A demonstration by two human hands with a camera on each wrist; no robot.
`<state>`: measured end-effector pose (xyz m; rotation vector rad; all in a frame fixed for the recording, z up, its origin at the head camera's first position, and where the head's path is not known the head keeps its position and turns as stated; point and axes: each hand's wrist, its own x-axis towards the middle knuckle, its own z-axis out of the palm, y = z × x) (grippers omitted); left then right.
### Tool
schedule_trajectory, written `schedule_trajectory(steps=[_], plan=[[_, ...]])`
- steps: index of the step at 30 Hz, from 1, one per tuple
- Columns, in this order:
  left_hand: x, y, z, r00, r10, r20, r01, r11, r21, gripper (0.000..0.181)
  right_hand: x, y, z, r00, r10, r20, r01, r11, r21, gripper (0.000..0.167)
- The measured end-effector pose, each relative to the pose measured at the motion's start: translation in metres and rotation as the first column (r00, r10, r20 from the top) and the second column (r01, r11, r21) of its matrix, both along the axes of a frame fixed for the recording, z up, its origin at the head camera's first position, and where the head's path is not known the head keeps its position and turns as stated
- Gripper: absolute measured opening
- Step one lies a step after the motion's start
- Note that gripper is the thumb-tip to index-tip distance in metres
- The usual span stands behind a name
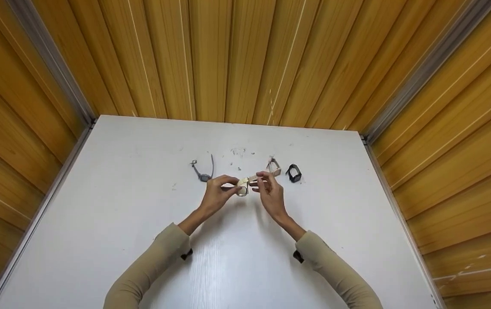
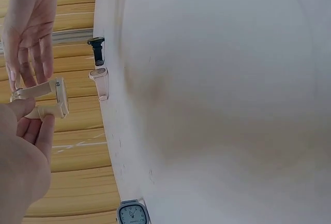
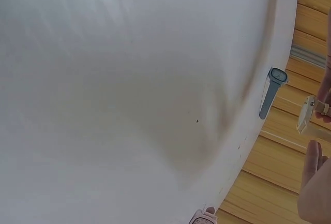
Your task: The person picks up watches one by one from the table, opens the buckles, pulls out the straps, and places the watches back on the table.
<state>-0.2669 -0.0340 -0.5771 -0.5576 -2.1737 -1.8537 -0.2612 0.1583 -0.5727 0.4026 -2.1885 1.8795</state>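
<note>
Above the white table, both hands hold a cream wristwatch, its strap bent into a loop. My left hand pinches the strap between thumb and fingers; in the left wrist view the watch case faces away from that hand. From the other side, my right hand pinches the strap's end between thumb and forefinger, its other fingers extended. Part of the strap is hidden behind the fingers. The right wrist view catches the cream watch at its right edge.
A grey-blue watch lies with its strap spread, left of the hands. Beyond the right hand stand a pink watch and a black watch. Small dark marks dot the white table; wood-patterned panels wall it in.
</note>
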Motion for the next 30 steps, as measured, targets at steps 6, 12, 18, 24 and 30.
schedule_trajectory(steps=[6,12,18,24,30], plan=[[-0.0013,-0.0027,-0.0009,0.999,0.006,0.04,-0.006,1.0,-0.013,0.017,0.0011,0.0009,-0.0058,0.999,-0.012,-0.053,0.018,0.992,0.124,0.038],[-0.0027,-0.0052,0.0025,0.998,0.02,0.052,-0.019,0.999,-0.03,0.019,-0.0008,0.0023,-0.0071,0.989,-0.089,-0.121,0.12,0.954,0.276,0.043],[-0.0034,-0.0054,0.0024,0.997,0.023,0.08,-0.022,1.0,-0.015,0.02,-0.0013,0.002,-0.0089,0.963,-0.171,-0.21,0.237,0.909,0.342,0.03],[-0.0033,-0.0048,-0.0004,0.996,0.026,0.082,-0.024,1.0,-0.019,0.02,-0.0025,0.0023,-0.0094,0.95,-0.165,-0.266,0.234,0.939,0.254,0.02],[-0.0037,-0.0048,0.0008,0.996,0.036,0.086,-0.032,0.999,-0.04,0.02,-0.0025,0.0006,-0.009,0.973,-0.131,-0.189,0.158,0.979,0.132,0.02]])
